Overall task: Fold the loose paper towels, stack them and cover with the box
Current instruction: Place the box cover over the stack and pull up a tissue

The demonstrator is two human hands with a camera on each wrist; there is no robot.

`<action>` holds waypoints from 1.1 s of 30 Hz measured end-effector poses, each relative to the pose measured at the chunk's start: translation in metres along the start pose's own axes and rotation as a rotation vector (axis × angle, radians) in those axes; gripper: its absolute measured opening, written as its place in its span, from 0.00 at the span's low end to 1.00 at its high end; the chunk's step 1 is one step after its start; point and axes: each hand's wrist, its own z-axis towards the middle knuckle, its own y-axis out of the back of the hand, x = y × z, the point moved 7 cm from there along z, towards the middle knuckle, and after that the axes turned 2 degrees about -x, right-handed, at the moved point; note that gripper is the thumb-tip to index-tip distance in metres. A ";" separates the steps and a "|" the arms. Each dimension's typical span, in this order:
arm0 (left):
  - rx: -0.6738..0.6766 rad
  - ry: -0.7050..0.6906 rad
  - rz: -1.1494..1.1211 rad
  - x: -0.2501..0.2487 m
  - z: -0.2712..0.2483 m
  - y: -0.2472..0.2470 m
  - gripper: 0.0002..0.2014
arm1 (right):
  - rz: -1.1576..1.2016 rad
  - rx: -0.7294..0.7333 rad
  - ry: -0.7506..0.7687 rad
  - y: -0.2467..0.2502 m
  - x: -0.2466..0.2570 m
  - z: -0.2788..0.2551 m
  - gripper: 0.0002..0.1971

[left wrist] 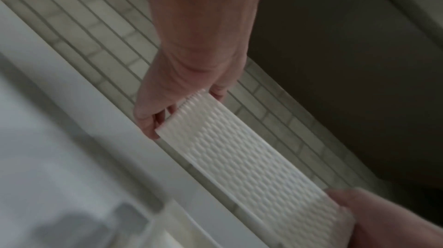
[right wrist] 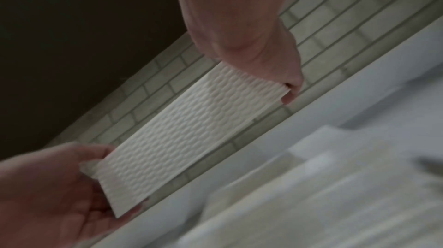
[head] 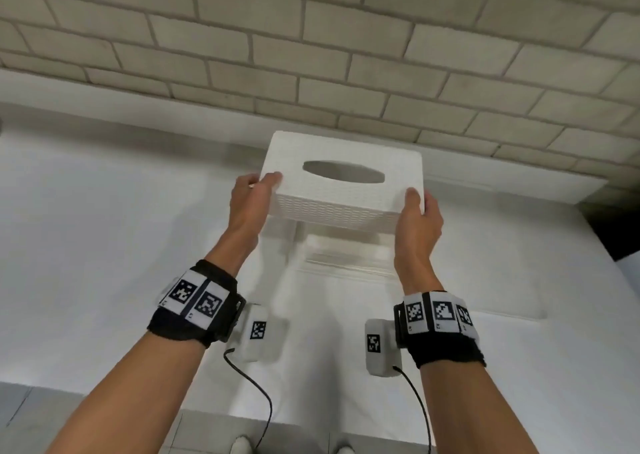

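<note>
A white textured box [head: 343,190] with an oval slot in its top hangs above the table, level and slot up. My left hand [head: 256,190] grips its left end, thumb on top. At the other end my right hand [head: 424,204] grips the same way. Directly below lies a stack of folded white paper towels [head: 346,259], with a gap between it and the box. In the left wrist view my left hand [left wrist: 155,119] pinches the box [left wrist: 251,157]. In the right wrist view my right hand [right wrist: 291,89] clamps the box [right wrist: 187,132], and the stack [right wrist: 311,185] is a blur below.
The white table [head: 104,245] runs back to a tiled wall [head: 311,55]. A flat white sheet [head: 502,301] lies under and to the right of the stack. A raised white ledge [head: 519,183] sits at the back right, with a dark gap [head: 616,238] beyond it.
</note>
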 end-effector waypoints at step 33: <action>-0.037 0.144 0.245 0.105 -0.025 -0.049 0.24 | -0.149 0.219 -0.236 0.038 -0.124 0.031 0.22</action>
